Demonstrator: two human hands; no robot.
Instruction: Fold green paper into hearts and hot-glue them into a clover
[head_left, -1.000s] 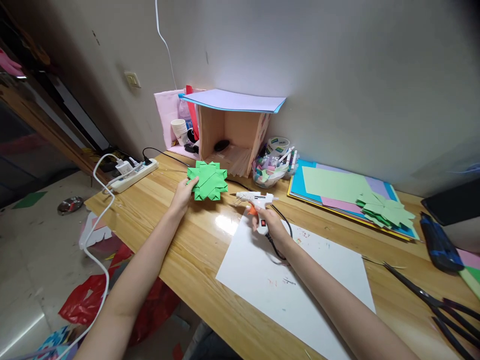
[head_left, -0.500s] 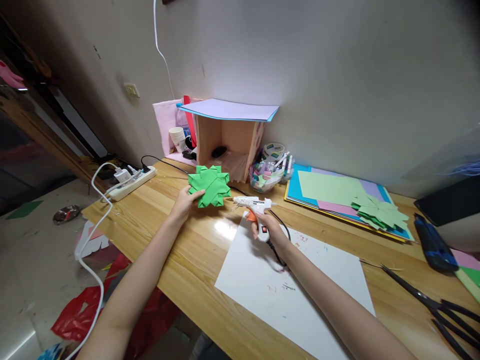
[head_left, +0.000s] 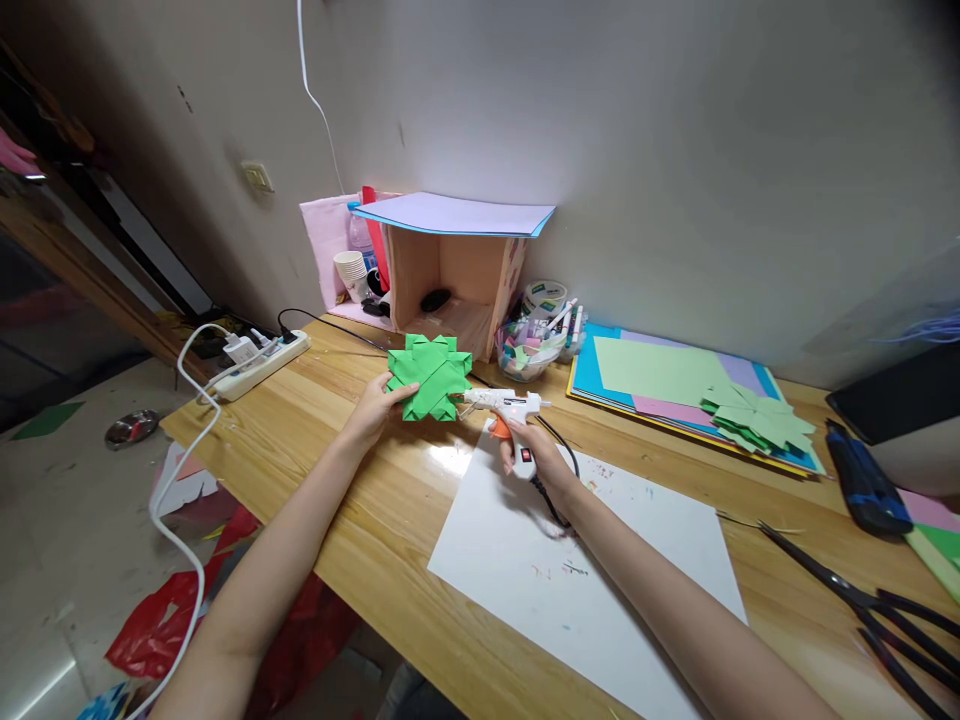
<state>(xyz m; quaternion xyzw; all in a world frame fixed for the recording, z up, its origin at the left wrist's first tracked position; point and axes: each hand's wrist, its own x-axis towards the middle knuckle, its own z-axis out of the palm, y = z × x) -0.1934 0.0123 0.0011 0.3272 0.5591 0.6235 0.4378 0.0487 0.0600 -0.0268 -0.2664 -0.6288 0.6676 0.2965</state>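
My left hand (head_left: 373, 408) pinches the left edge of a bright green folded paper star (head_left: 430, 375) and holds it tilted just above the wooden desk (head_left: 315, 470). My right hand (head_left: 537, 462) is closed round the handle of a white hot glue gun (head_left: 504, 405) with an orange trigger. Its nozzle points left and touches, or nearly touches, the star's right edge. The gun's black cord runs back under my right wrist. A white paper sheet (head_left: 600, 580) lies under my right forearm.
A small wooden box shelf (head_left: 450, 285) topped with lilac paper stands at the wall. Beside it are a bowl of markers and scraps (head_left: 529, 350) and a stack of coloured sheets (head_left: 675, 385) with pale green stars (head_left: 757, 420). Black scissors (head_left: 855, 600) lie right, a power strip (head_left: 262, 352) left.
The green star has moved to the right toward the glue gun, and the gap between its edge and the nozzle has closed. My right hand has hardly moved.
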